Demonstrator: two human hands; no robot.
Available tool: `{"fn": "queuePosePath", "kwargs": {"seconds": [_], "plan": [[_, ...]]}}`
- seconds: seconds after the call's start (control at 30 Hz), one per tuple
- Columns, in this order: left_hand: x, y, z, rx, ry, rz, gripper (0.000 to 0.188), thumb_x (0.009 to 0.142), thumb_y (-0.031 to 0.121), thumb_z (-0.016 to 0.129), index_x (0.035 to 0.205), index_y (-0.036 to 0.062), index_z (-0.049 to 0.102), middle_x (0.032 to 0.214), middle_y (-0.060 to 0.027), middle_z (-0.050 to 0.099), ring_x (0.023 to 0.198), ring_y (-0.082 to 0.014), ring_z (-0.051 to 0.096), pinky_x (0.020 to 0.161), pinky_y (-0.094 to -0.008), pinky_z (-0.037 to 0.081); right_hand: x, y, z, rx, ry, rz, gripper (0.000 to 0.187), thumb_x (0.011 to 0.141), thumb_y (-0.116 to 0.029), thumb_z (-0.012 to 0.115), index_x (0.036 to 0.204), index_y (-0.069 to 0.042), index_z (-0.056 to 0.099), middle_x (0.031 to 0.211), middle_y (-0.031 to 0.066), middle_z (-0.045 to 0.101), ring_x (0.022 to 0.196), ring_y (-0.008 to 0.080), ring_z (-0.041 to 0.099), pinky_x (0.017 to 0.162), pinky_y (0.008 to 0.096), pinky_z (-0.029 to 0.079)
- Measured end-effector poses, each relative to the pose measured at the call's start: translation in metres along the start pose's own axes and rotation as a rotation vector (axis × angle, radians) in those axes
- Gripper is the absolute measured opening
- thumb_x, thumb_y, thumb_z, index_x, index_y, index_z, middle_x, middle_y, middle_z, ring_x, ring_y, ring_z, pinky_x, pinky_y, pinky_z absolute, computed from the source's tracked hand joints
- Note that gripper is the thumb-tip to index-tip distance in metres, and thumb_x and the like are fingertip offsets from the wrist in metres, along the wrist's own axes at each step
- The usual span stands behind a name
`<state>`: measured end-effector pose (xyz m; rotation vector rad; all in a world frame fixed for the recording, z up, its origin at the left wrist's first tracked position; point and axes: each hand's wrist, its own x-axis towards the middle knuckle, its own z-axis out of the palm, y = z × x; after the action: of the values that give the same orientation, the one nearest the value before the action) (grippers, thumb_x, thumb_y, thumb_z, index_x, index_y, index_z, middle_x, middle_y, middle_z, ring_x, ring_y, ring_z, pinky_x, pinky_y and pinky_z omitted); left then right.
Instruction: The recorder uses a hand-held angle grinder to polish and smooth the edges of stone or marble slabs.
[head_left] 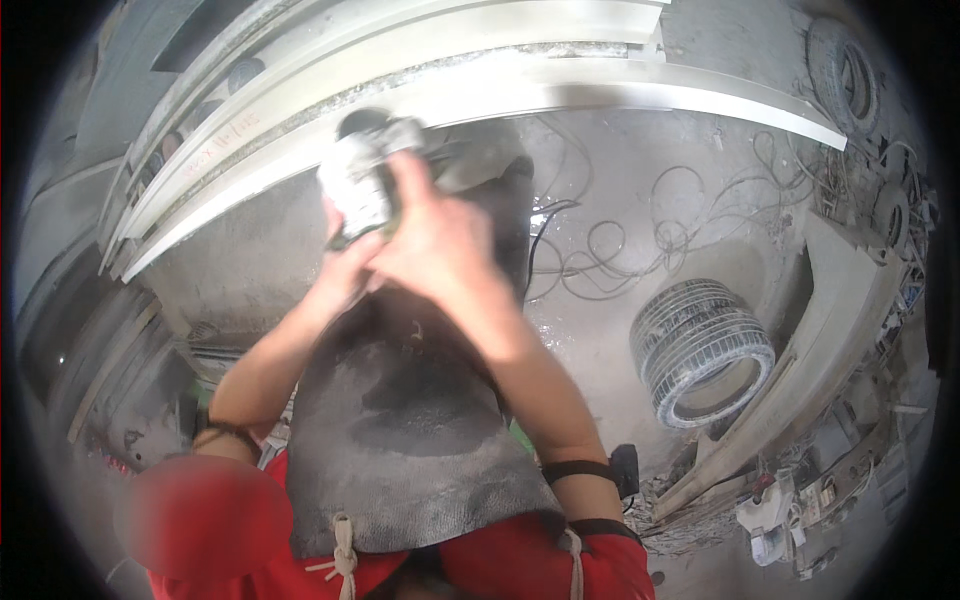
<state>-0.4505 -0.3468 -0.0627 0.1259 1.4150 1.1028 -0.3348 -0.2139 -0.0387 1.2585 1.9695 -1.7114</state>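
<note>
Both of my hands are raised in front of me, over the upper part of a dark leather apron (400, 470). Between them is a whitish, blurred object (355, 185) with a dark round end at its top; its kind cannot be made out. My left hand (350, 268) grips its lower end. From the right side, my right hand (432, 232) closes on the same object, a finger stretched up along it. Motion smears both hands, and the palms are hidden.
Long pale beams (520, 95) run across the far side. Stacked dusty tyres (695, 350) stand on the floor to the right, with loose cables (605, 245) beyond them. A long channel-shaped piece (840, 290) lies at the right. Another tyre (842, 75) is at the far right.
</note>
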Motion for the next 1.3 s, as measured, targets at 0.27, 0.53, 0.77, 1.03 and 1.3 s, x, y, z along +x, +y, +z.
{"fn": "queuePosePath", "kwargs": {"seconds": [0.27,0.53,0.77,1.03,1.3], "plan": [[0.11,0.089,0.246,0.048,-0.508,-0.161,0.125,0.07,0.032,0.081,0.153,-0.0049,-0.005,0.111,-0.0282,0.061,0.071,-0.0278,0.068,0.045,-0.0323,0.052,-0.078,0.11,-0.217,0.406,0.444,0.175,0.062,0.093,-0.023,0.067,0.145,-0.001,0.039,0.128,0.0137,0.059,0.11,0.0202,0.061,0.092,0.0331,0.052],[0.058,0.089,0.106,-0.169,-0.148,-0.238,0.108,0.08,0.03,0.081,0.153,0.0049,0.006,0.134,-0.0222,0.047,0.101,-0.0299,0.065,0.048,-0.0317,0.056,-0.027,-0.017,-0.124,0.323,0.007,0.419,0.061,0.093,-0.013,0.066,0.146,-0.003,0.039,0.13,0.0121,0.059,0.112,0.0192,0.06,0.092,0.0377,0.053],[-0.064,0.111,-0.146,-0.388,0.182,-0.291,0.06,0.104,0.045,0.041,0.147,0.0037,0.038,0.13,-0.014,0.057,0.114,-0.0214,0.062,0.091,-0.0357,0.054,0.078,-0.157,0.073,0.16,-0.382,-0.219,0.076,0.085,-0.04,0.065,0.146,-0.01,0.031,0.088,0.0289,0.069,0.086,0.05,0.067,0.081,0.0559,0.053],[0.027,0.104,0.061,-0.326,0.067,-0.486,0.088,0.09,0.018,0.067,0.154,0.0312,0.008,0.126,-0.0109,0.052,0.102,-0.022,0.061,0.072,-0.0355,0.057,0.013,-0.054,-0.099,0.166,-0.134,0.037,0.081,0.083,-0.023,0.071,0.151,-0.014,0.027,0.11,0.0305,0.066,0.098,0.0407,0.07,0.083,0.0467,0.056],[0.152,0.118,0.327,-0.136,-0.526,-0.465,0.115,0.08,0.031,0.076,0.157,0.0081,-0.006,0.121,-0.0289,0.06,0.07,-0.0224,0.066,0.04,-0.0292,0.051,-0.09,0.106,-0.318,0.494,0.555,0.464,0.074,0.091,-0.035,0.072,0.147,-0.002,0.037,0.136,0.0173,0.054,0.117,0.0263,0.059,0.097,0.0388,0.051]]}}
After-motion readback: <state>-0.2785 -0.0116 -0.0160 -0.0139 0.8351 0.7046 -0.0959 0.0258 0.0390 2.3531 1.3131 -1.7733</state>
